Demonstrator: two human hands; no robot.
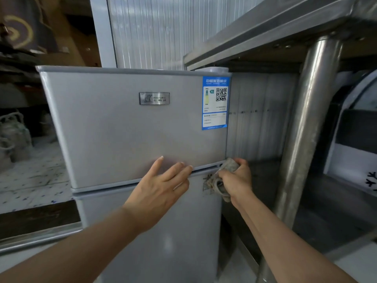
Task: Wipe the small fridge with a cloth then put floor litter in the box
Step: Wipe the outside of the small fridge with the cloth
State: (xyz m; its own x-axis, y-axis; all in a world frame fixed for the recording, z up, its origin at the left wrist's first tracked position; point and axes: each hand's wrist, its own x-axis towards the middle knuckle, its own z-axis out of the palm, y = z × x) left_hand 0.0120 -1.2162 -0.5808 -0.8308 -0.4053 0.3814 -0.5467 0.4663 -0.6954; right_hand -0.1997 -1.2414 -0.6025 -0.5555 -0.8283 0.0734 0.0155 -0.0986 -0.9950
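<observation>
— Where's the small fridge standing?

— On the floor, tucked against the steel table, whose leg rises just beside its right edge. Tight there; the left side has open floor.

— Why the flat left hand?

— Its grip is wide, holding nothing, palm across the seam between the two doors. I'd say it steadies the fridge against the rubbing.

— And the right hand?

— Its grip is closed round the bunched cloth, pressed on a scuffed patch at the lower door's top right corner. No box or litter in sight.
</observation>
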